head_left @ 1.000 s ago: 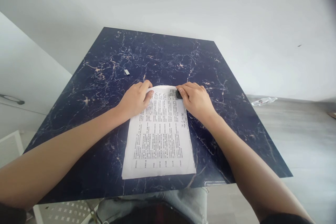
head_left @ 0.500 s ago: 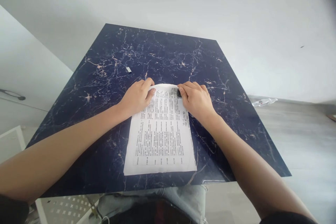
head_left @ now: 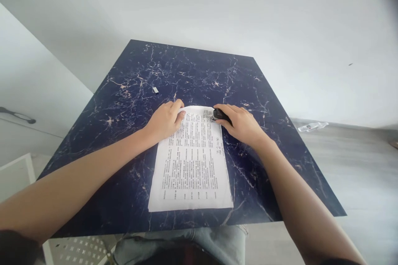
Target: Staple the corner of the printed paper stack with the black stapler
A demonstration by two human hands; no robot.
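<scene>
A stack of printed paper (head_left: 189, 174) lies on the dark blue marbled table with its short edge toward me. At its far left corner, my left hand (head_left: 164, 121) pinches the sheets, thumb on top and fingers round the edge. My right hand (head_left: 241, 123) is closed round a small black stapler (head_left: 222, 116) at the far right corner. The stapler's front end meets the paper's edge, and my fingers cover much of its body. Whether its jaws are pressed together I cannot tell. Handwriting runs along the right margin.
On the table (head_left: 192, 74), beyond my left hand, lies a small white and dark block (head_left: 155, 90). A clear plastic packet (head_left: 312, 126) rests on the floor by the wall at right. To the left are a white cabinet door with a dark handle (head_left: 18, 115).
My right hand has shifted slightly right and its fingers have opened around the stapler, which now shows more. My left hand keeps its hold on the paper. The view has tilted up a little.
</scene>
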